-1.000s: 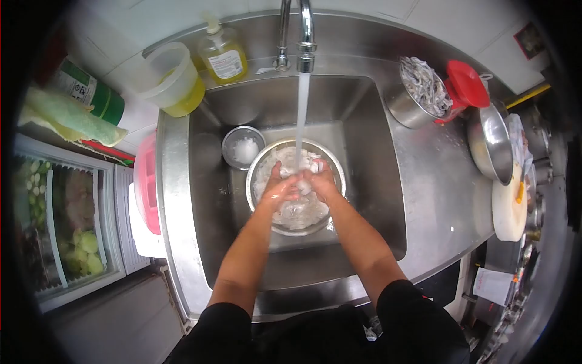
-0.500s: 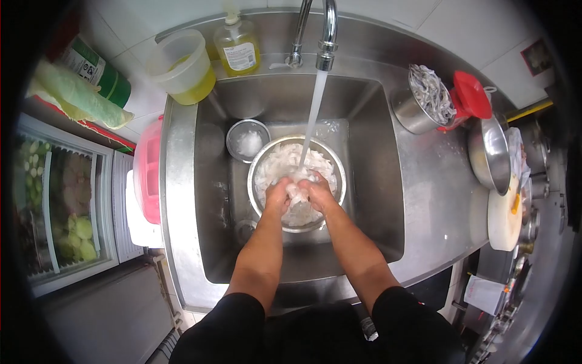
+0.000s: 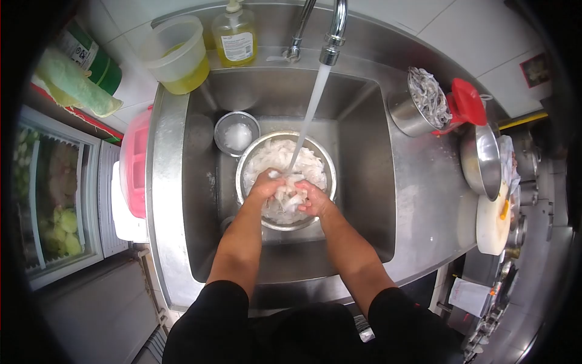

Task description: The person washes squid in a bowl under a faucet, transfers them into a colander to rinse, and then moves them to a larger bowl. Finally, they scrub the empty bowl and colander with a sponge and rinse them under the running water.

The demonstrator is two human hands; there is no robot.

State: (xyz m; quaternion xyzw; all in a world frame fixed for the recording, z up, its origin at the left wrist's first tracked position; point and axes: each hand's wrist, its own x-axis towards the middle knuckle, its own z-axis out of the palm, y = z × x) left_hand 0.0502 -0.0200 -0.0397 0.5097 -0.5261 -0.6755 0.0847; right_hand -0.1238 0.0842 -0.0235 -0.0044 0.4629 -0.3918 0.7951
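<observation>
A round steel bowl [image 3: 331, 167] full of wet, pale peeled shrimp [image 3: 292, 153] stands in the sink [image 3: 364, 182]. Water runs into it from the tap [image 3: 330, 53]. Over the near half of the bowl, my left hand [image 3: 265, 184] and my right hand [image 3: 314, 199] cup a clump of the shrimp between them. The fingers of both are curled round it, and some fingertips are hidden by the pieces. Behind my left hand sits a small steel bowl [image 3: 228, 150] with a white substance in it.
On the right counter [image 3: 424, 194] stand a steel pot [image 3: 407, 117] of greyish pieces, a red plastic item [image 3: 468, 103], a steel basin [image 3: 479, 164] and a white round board [image 3: 491, 227]. A plastic tub [image 3: 173, 67] and a soap bottle [image 3: 235, 45] line the back left edge.
My hands have parted a little, and the clump of shrimp between them shows more, turned over nearer to me. The camera view has shifted slightly. The water still runs.
</observation>
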